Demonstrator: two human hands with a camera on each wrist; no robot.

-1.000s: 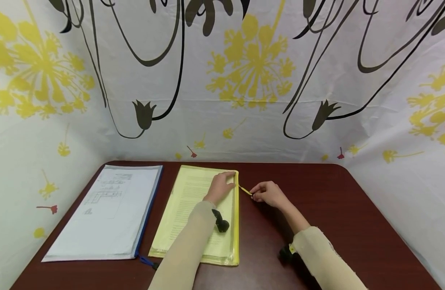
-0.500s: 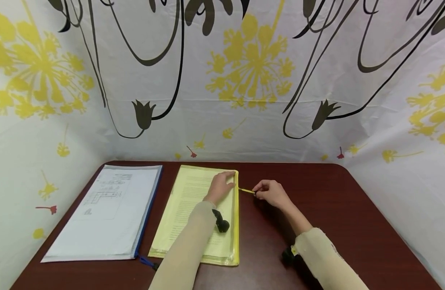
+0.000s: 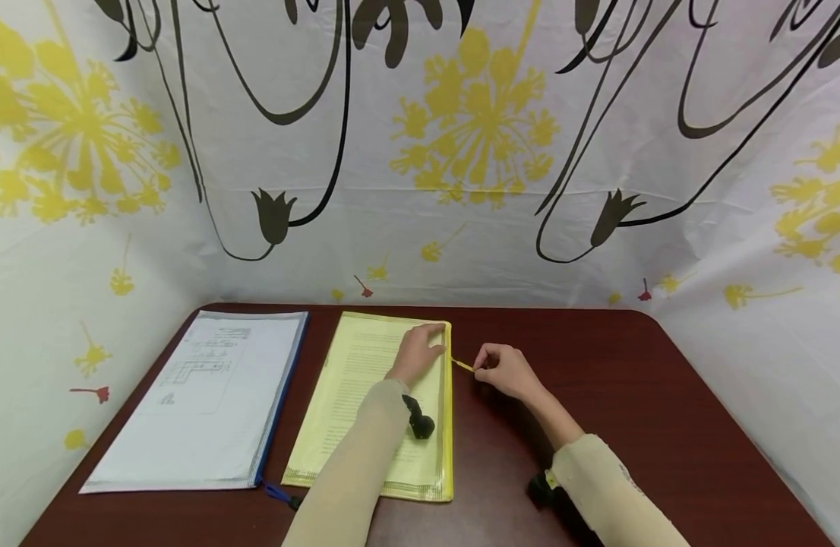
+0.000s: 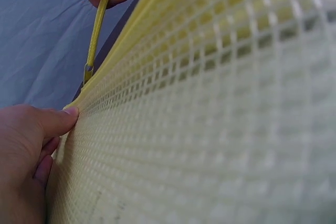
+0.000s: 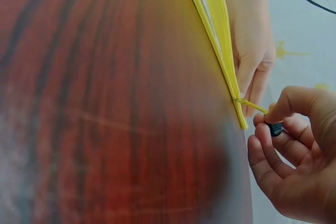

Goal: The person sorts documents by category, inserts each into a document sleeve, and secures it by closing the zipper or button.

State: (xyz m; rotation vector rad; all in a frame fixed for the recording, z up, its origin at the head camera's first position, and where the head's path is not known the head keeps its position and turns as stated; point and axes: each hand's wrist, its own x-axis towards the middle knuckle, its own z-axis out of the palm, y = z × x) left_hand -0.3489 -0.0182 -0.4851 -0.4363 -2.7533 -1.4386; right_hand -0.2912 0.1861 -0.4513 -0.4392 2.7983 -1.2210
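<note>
A yellow mesh zip folder (image 3: 365, 410) with printed sheets inside lies flat on the table. My left hand (image 3: 415, 354) rests over its far right corner. Thumb and fingers pinch the zipped edge in the left wrist view, the thumb tip on top. To the right of that edge, my right hand (image 3: 507, 371) pinches the zipper pull (image 3: 463, 365), a yellow strap stretched out from the slider. The strap's black end (image 5: 275, 129) shows between the right fingers. Below the slider in the right wrist view, the two yellow zipper edges (image 5: 210, 19) stand slightly apart, with a pale strip between them.
On the left side of the dark red-brown table (image 3: 632, 410) lies a second folder (image 3: 194, 410), clear with a blue edge and a drawing inside. Its blue pull (image 3: 278, 494) lies near my left sleeve. A patterned white sheet (image 3: 420, 251) surrounds the table.
My right hand first drew the zipper pull out to the right, then came slightly back toward the folder and nearer me. The strap's slant changed with it. My left hand stays in place.
</note>
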